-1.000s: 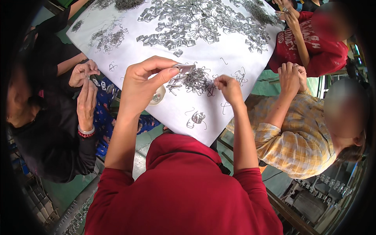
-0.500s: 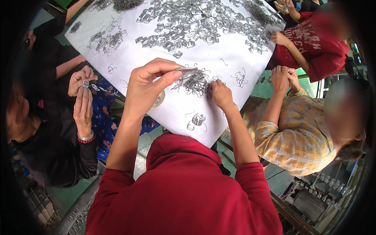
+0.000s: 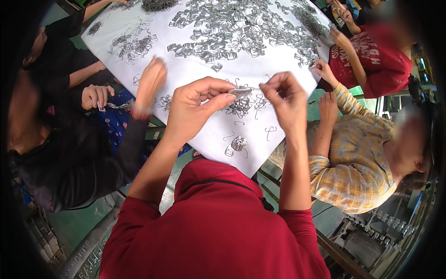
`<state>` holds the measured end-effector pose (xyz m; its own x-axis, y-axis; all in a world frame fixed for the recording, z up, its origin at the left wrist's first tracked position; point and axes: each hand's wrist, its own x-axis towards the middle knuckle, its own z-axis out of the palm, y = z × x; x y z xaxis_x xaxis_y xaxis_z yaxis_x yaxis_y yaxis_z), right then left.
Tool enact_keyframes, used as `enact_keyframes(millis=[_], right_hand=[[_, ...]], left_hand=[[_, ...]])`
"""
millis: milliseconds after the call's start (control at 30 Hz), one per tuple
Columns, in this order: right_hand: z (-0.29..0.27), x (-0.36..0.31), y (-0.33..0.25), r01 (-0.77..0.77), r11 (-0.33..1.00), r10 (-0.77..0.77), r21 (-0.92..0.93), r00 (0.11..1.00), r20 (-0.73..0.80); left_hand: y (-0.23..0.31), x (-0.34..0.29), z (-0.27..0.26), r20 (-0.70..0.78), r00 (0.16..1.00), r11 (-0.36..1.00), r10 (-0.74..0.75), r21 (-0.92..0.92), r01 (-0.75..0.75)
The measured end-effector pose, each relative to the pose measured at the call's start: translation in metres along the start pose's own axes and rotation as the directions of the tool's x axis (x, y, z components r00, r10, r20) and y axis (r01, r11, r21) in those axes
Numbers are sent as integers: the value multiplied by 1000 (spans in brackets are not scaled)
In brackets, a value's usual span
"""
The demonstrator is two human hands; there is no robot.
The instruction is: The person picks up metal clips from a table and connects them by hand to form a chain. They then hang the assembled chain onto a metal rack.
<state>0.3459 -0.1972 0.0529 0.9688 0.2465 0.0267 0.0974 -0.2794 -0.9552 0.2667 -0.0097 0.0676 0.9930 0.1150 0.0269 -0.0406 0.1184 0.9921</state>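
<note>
Well to the left of the tangled heap of dark grey, bent wire hooks (image 3: 239, 108) on the flat white surface (image 3: 186, 69) sits a co-worker in a black long-sleeved top (image 3: 69, 162), one blurred hand reaching over the surface's edge. Loose dark wire hooks (image 3: 132, 46) lie beyond the heap, to its left. Just left of the heap, the person's left hand (image 3: 190, 107) pinches a small, flat, silvery metal piece (image 3: 241, 93) between thumb and fingers, holding it over the heap's far part. A broad spread of silvery metal clips (image 3: 232, 35) lies beyond the heap. Just right of the heap, the right hand (image 3: 289, 100) has its fingers curled toward the thumb; blur hides whether it grips anything. Farther right of the heap is a co-worker in a yellow-and-grey plaid shirt (image 3: 353, 167).
</note>
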Motion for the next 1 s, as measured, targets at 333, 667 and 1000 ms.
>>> enact_keyframes(millis=[333, 667, 1000], right_hand=[[4, -3, -93, 32, 999, -32, 1, 999, 34], [10, 21, -90, 5, 993, -32, 116, 972, 231], [87, 166, 148, -72, 844, 168, -532, 977, 134]], left_hand=[[4, 8, 8, 8, 996, 987, 92, 135, -92], [6, 21, 8, 46, 917, 767, 396, 533, -358], [14, 35, -5, 95, 923, 778, 372, 511, -366]])
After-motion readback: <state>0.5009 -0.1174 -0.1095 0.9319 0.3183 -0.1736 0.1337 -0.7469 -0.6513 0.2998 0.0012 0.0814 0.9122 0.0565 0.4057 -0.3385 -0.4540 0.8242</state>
